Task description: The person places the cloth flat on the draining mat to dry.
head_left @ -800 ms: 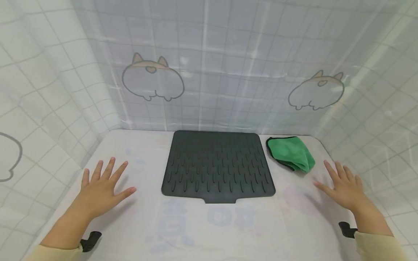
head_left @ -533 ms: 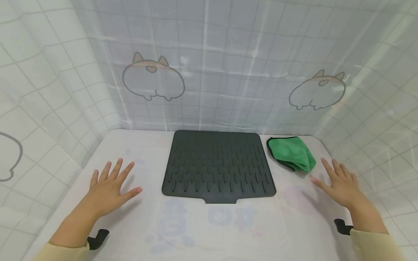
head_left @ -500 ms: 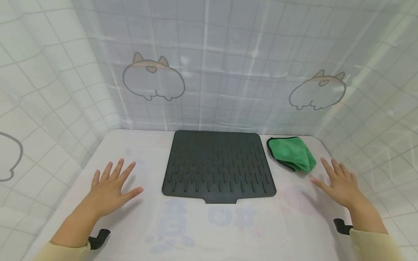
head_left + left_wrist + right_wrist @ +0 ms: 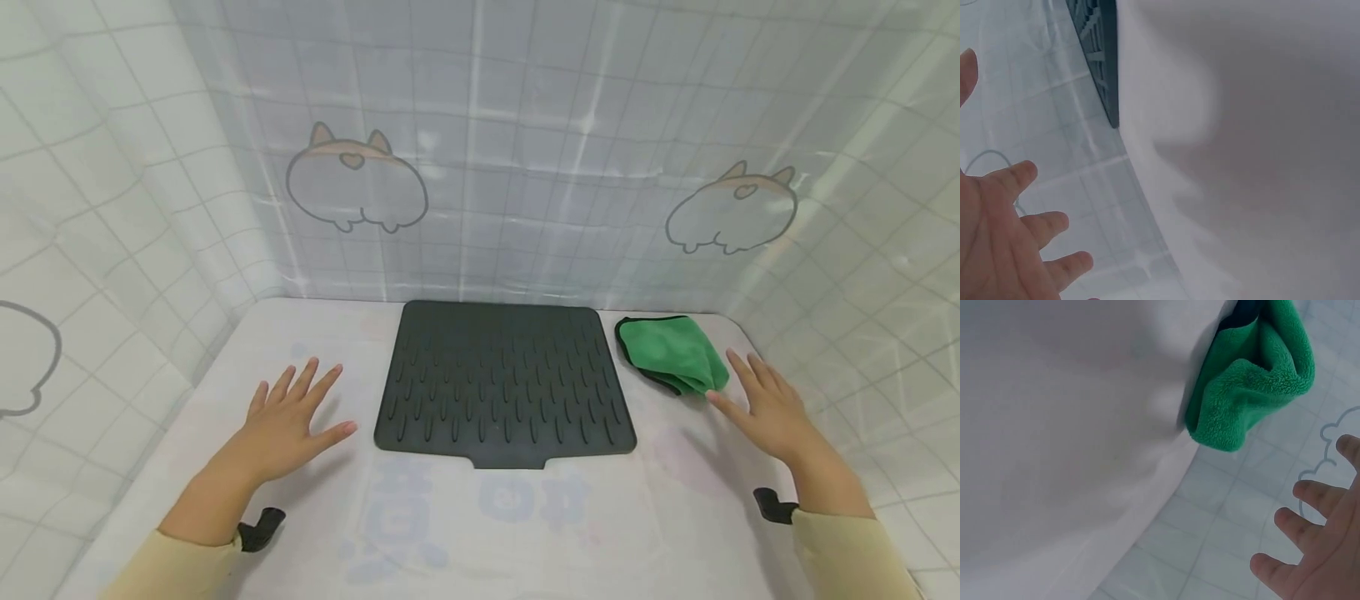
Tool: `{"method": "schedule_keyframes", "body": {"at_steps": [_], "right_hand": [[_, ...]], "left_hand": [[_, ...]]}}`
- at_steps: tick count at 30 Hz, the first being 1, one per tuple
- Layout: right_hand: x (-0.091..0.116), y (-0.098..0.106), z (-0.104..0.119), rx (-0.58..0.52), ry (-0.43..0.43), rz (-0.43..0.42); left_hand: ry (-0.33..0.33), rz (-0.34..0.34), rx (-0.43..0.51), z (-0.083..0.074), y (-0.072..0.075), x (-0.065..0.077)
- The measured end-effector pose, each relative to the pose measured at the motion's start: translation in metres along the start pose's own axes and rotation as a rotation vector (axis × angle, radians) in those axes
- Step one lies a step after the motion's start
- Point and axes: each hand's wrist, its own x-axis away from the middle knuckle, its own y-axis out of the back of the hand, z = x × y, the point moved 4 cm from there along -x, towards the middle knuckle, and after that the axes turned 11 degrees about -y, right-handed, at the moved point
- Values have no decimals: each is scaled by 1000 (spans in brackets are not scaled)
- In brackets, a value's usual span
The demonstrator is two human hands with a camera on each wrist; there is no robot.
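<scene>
Green cloth [image 4: 670,350]: folded, laid at far right of bench [image 4: 517,558], beside dark mat [image 4: 506,379], untouched. Left hand [image 4: 279,435] and right hand [image 4: 776,418]: shifted inward; fingers of both spread wide, nothing gripped. Judged: cloth now brought within easy reach.

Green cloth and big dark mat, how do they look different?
The green cloth is small, but the dark mat is much bigger. The cloth is bright green; the mat is nearly black. The cloth is bunched up and fuzzy, while the mat is flat and ridged. Both lie on the white table.
</scene>
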Motion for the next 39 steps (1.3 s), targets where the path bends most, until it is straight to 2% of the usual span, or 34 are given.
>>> {"method": "schedule_keyframes", "body": {"at_steps": [7, 18, 27, 39], "right_hand": [[-7, 1, 5, -54, 20, 10], [-15, 0, 15, -108, 6, 29], [-19, -5, 18, -140, -12, 63], [-22, -9, 20, -151, -27, 85]], "left_hand": [[-8, 13, 32, -4, -6, -13], [-24, 56, 57, -5, -17, -30], [-27, 131, 95, -5, -29, -40], [-18, 227, 134, -10, -37, -50]]}}
